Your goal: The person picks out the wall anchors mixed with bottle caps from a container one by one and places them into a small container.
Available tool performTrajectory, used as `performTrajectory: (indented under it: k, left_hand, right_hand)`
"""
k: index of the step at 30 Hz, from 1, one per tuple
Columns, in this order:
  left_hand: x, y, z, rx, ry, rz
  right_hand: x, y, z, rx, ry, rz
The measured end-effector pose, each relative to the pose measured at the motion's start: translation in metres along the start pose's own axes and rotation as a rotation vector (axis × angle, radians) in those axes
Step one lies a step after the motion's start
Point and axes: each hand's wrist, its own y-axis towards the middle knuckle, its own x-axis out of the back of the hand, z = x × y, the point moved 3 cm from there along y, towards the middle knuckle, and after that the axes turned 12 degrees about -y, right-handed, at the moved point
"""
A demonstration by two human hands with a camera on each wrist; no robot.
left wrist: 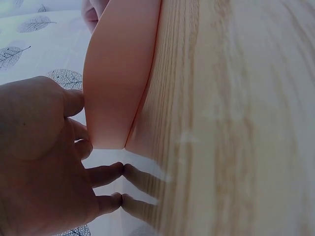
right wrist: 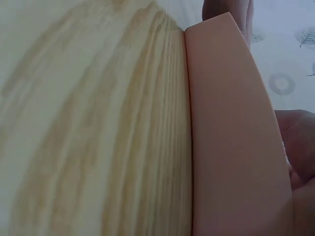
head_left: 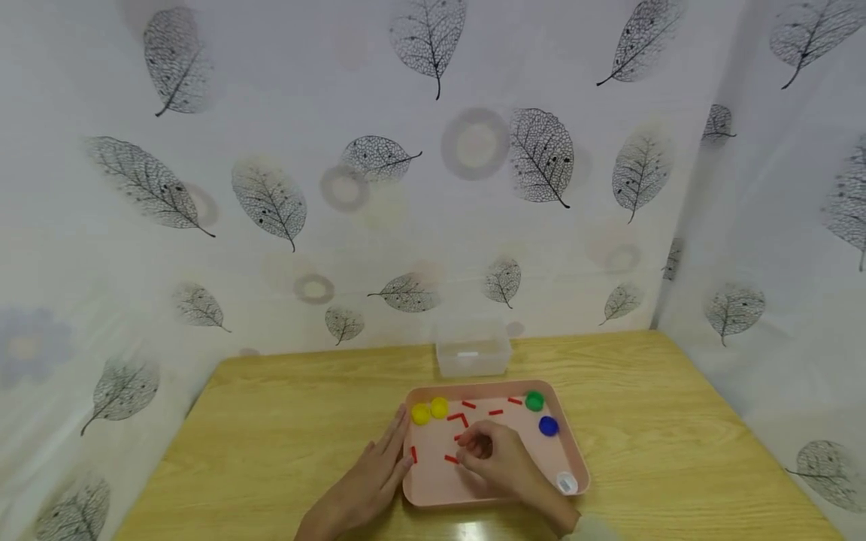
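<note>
A pink tray [head_left: 433, 488] rests on the wooden table, also in both wrist views. My left hand [head_left: 368, 477] lies along its left edge with extended fingers; in the left wrist view, that hand [left wrist: 44, 152] touches the tray wall [left wrist: 115, 78]. Above the tray's middle, my right hand [head_left: 497, 454] has curled fingers, thumb and index close together by a short red stick [head_left: 457, 437]. Whether they pinch something is hidden. More red sticks [head_left: 451, 459] lie scattered; two [head_left: 455, 416] meet at an angle. The right wrist view shows my right hand [right wrist: 300, 142] partly behind the tray wall.
Two yellow caps [head_left: 421, 414] sit in the tray's far left corner. On its right side are a green cap [head_left: 534, 401], a blue cap [head_left: 549, 426] and a white, clear-looking round piece [head_left: 567, 483]. A clear plastic box [head_left: 473, 361] stands behind the tray, before a leaf-patterned curtain [head_left: 406, 225].
</note>
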Motion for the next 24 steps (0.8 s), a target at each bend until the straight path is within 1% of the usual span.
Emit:
performTrajectory:
  k: [4,8,10,11,16,21,24]
  left_hand:
    - [-0.001,0.000,0.001,-0.018,0.004,-0.006]
    - [-0.002,0.000,0.002,-0.010,0.008,-0.003]
    - [-0.002,0.000,0.002,-0.008,0.008,-0.003]
    - [-0.001,0.000,0.002,0.002,0.001,0.000]
    - [-0.001,0.000,0.000,0.000,0.008,-0.001]
    - [-0.001,-0.001,-0.002,0.002,0.017,0.001]
    - [-0.001,-0.001,-0.002,0.006,0.014,0.003]
  right_hand:
    - [-0.004,0.003,0.000,0.019,-0.042,0.030]
    - [-0.006,0.006,-0.001,0.027,-0.076,0.050]
    - [-0.008,0.006,-0.001,0.023,-0.097,0.065]
    - [-0.008,0.006,-0.001,0.016,-0.102,0.077]
    - [-0.011,0.006,0.000,0.006,-0.143,0.126]
    - [-0.012,0.008,0.003,0.037,-0.191,0.127]
    - [-0.012,0.008,0.005,0.067,-0.207,0.109]
